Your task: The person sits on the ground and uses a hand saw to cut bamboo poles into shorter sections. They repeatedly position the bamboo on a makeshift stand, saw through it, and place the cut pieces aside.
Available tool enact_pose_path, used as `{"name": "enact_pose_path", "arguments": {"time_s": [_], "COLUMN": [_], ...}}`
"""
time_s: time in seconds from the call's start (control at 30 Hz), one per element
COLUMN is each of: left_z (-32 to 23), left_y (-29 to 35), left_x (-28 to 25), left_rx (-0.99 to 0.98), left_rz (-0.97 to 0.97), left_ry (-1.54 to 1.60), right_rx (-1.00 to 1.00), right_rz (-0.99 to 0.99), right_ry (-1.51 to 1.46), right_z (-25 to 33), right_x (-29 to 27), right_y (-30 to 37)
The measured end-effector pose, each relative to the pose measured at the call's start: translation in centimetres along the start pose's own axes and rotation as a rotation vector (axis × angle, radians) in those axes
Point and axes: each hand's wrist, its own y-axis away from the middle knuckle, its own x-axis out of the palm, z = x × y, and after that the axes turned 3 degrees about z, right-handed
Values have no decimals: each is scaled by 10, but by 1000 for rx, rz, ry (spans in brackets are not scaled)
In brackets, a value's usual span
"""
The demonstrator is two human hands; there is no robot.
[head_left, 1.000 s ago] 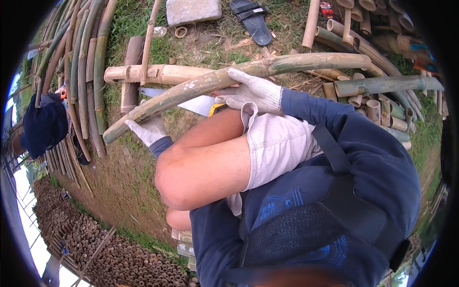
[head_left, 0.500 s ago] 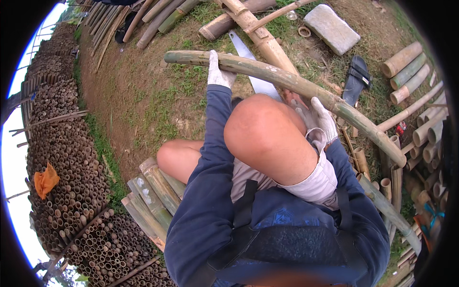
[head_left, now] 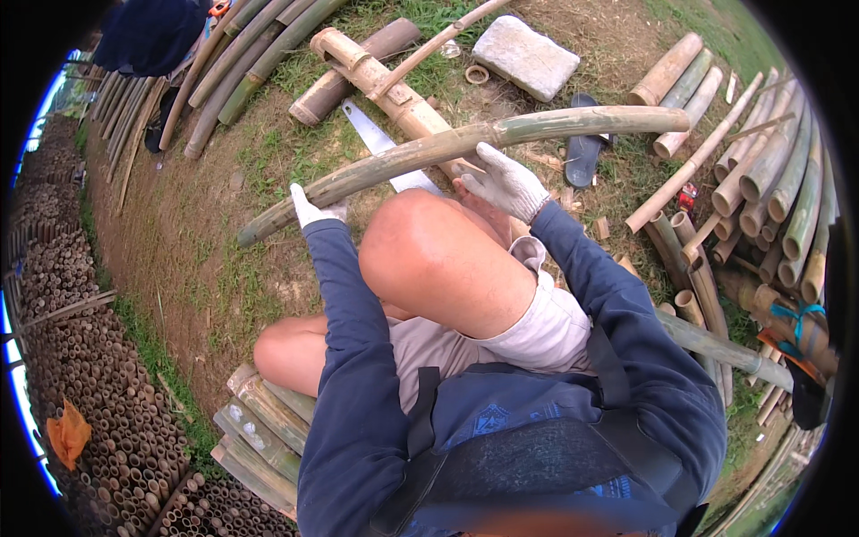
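Observation:
A long, slightly curved bamboo pole [head_left: 573,124] lies slantwise across both hands above my raised knee, its right end farther away than its left. Near its left end, my gloved left hand [head_left: 317,208] is closed around it, thumb upright on the near side. My gloved right hand [head_left: 508,183] supports the pole from below near the middle, thumb against its near side and fingers partly spread beneath. Under the pole, a silver saw blade [head_left: 367,130] lies beside a thick notched bamboo piece [head_left: 394,100]; the saw's handle end is hidden behind my knee.
A pale stone block [head_left: 525,57] and a black sandal [head_left: 582,154] lie beyond the pole. Cut bamboo lengths [head_left: 778,179] are piled at right. I sit on several split bamboo pieces [head_left: 259,430]. Stacked bamboo [head_left: 107,438] fills the left, with an orange cloth [head_left: 69,435] on it.
The pole has swung: its left end has come nearer and its right end has moved away. Both hands have turned with it, and the whole view has shifted.

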Motion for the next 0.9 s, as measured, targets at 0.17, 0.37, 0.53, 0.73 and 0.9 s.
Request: {"name": "enact_pose_path", "arguments": {"time_s": [0.17, 0.37, 0.53, 0.73, 0.9], "left_z": [-19, -39, -32, 8, 27], "left_y": [-2, 11, 27, 79, 130], "left_x": [-16, -29, 9, 94, 134], "left_rx": [119, 119, 144, -294, -368], "left_rz": [-113, -239, -74, 488, 720], "left_ry": [80, 82, 121, 30, -529], "right_rx": [75, 34, -261, -809, -1098], "right_rz": [14, -67, 90, 212, 213], "right_ry": [-35, 19, 219, 568, 750], "right_z": [-5, -21, 15, 144, 246], "right_x": [25, 55, 101, 192, 246], "right_y": [-59, -88, -78, -54, -30]}}
